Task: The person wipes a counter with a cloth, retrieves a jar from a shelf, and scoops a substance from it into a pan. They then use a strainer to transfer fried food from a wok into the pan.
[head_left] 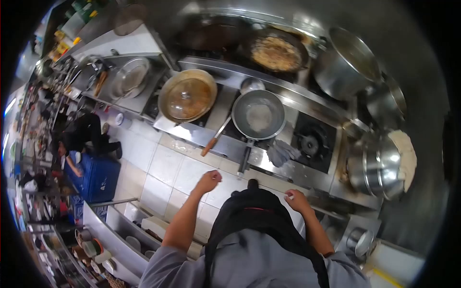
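Note:
My left hand (210,181) hangs in front of the stove in a loose fist, with nothing seen in it. On the other side of my apron, my right hand (297,199) is also curled, near the stove's front edge, and no object shows in it. Beyond them a grey frying pan (259,114) sits on a burner, its black handle (245,158) pointing toward me. A wooden-handled utensil (209,145) leans beside the pan. The grey cloth (282,152) lies crumpled on the steel to the pan's right. A wide pan with a glass lid (187,98) stands to the left.
Food fills a wok (276,52) at the back. A tall stockpot (343,67) and a stacked steamer pot (374,165) stand at right, near a bare burner (309,141). At left, a person (84,134) bends over a blue cooler box (98,177). An open drawer (115,230) juts out behind my left arm.

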`<state>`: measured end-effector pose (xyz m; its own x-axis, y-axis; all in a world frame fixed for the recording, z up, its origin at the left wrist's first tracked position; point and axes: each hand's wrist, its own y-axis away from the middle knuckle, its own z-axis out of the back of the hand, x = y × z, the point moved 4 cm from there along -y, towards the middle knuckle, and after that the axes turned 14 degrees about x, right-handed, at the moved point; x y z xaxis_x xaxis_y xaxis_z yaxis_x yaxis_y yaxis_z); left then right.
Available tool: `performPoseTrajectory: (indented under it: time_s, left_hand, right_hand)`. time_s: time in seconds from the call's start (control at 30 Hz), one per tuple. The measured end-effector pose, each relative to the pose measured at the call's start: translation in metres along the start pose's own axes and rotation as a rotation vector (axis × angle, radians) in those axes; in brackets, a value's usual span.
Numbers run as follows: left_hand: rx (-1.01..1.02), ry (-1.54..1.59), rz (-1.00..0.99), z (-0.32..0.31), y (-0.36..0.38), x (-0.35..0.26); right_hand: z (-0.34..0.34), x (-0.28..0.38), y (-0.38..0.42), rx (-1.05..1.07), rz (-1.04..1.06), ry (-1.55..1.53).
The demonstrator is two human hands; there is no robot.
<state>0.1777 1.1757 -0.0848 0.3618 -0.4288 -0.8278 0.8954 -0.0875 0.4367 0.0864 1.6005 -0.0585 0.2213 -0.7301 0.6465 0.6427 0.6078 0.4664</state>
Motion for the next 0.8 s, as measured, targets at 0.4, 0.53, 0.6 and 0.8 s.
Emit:
performPoseTrajectory:
  time_s: [0.4,0.53,0.6,0.8]
  left_hand:
    - [-0.874,0.135,0.082,0.289,0.065,0.064]
    - [-1.297,-0.667,0.057,0.467,0.102,0.058]
    - [-1.409,-0.636,0.21,0.527,0.103,0.046]
    - [-0.622,0.445,0.555,0.628,0.044,0.095]
  right_hand:
    - [-0.054,-0.119,-0.056,0.117,-0.526,-0.647]
    - [-0.075,-0.109,-0.044,-0.045,-0.694,-1.022]
    - [-0.102,-0.095,-0.011,-0.112,-0.741,-1.104]
    - [-0.162,0.005,0.013,-0.156,-0.874,-1.079]
